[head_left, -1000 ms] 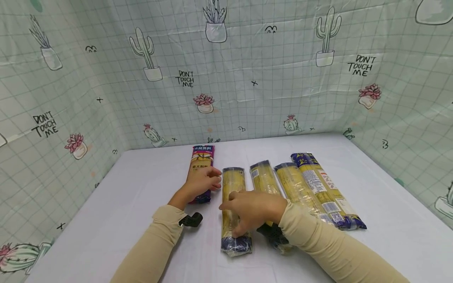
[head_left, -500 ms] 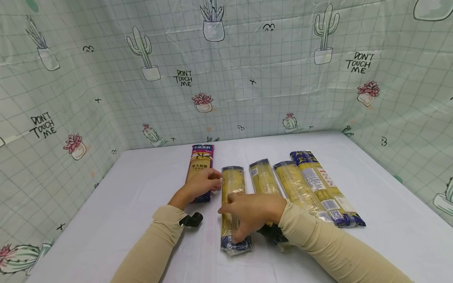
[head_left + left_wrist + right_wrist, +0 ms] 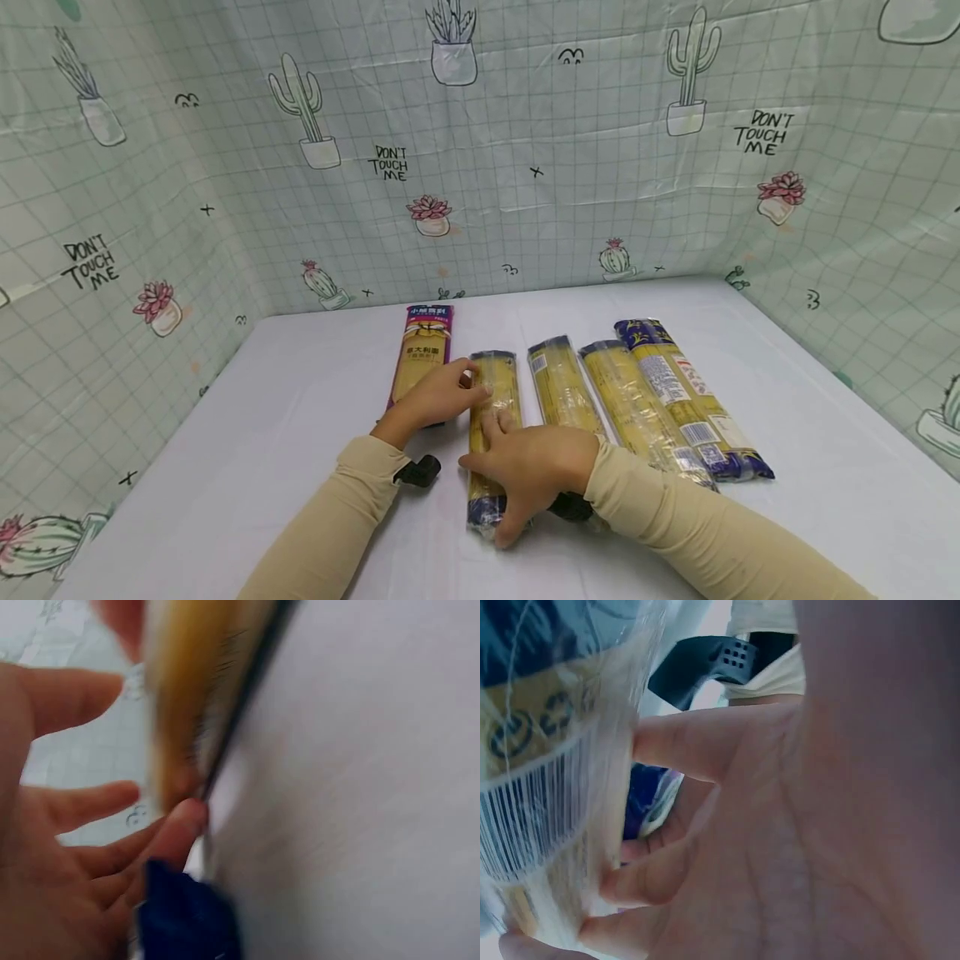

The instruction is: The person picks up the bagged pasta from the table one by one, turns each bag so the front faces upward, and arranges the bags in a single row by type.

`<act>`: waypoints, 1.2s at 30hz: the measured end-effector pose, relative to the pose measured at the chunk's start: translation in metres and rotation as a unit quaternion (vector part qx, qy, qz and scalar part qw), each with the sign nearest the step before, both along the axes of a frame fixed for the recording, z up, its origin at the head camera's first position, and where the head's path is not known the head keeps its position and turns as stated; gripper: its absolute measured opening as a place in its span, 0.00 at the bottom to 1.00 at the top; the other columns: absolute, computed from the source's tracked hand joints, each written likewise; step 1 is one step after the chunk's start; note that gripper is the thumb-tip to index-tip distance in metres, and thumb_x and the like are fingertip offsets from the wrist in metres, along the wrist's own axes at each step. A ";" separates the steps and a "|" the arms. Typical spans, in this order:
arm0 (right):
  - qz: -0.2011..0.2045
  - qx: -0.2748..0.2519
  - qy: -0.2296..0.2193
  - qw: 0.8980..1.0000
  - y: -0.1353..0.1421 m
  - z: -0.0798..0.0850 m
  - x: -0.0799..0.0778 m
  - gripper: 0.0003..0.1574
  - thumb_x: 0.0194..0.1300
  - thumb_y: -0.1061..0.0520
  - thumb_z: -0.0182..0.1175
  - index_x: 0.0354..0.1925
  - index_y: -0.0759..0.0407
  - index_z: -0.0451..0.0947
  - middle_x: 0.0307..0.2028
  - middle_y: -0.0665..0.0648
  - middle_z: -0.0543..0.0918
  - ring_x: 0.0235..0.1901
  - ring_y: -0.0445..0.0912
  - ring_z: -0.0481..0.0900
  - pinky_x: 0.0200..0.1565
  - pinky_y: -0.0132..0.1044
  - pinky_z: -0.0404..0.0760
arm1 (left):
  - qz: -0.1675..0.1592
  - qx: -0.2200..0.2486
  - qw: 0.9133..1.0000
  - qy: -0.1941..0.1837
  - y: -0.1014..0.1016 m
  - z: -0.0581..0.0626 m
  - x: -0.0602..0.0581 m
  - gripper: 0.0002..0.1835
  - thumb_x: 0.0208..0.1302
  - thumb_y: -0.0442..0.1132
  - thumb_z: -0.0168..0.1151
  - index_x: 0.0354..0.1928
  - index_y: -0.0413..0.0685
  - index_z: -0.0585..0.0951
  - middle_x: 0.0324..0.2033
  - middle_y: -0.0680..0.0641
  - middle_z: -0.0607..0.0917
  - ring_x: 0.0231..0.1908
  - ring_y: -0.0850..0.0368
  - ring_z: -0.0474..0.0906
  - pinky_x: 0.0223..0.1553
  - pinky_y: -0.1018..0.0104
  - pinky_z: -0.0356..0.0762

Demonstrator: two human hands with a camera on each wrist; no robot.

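Honestly I'd call this partway at best. The yellow pasta pack [image 3: 508, 392] in play lies on the worktop [image 3: 322, 375], with the left hand [image 3: 438, 393] by its far end and the right hand [image 3: 532, 467] over its near end. Fingers on both are spread, the right's tips against a wrapper; can't tell if any weight's on them. So getting that pack lifted or shifted looks undone. Purple pack [image 3: 422, 350] sits left of it, three others [image 3: 562, 383] [image 3: 630, 396] [image 3: 682, 392] to the right, none gripped.

left grip [image 3: 437, 394] rightward, now over packet [image 3: 507, 385]
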State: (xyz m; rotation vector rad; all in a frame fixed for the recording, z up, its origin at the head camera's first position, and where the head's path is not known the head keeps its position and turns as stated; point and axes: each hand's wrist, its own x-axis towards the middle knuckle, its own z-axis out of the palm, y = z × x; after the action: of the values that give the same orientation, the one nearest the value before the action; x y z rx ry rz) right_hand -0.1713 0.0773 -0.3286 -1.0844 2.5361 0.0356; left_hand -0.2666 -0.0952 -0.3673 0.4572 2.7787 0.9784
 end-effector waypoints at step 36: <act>0.201 -0.173 0.002 0.964 0.006 0.002 -0.021 0.15 0.64 0.51 0.64 0.49 0.50 0.83 0.56 0.46 0.80 0.65 0.42 0.70 0.67 0.37 0.65 | 0.038 0.141 0.980 -0.134 -0.001 -0.003 -0.006 0.24 0.70 0.45 0.56 0.60 0.35 0.74 0.41 0.41 0.84 0.32 0.52 0.85 0.38 0.60 0.83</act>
State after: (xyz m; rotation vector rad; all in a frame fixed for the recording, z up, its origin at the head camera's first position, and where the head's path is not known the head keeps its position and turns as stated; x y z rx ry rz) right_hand -0.1923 0.0835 -0.3262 -1.7197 2.3340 -0.3087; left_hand -0.2721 -0.0958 -0.3704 0.2322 2.4424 1.3519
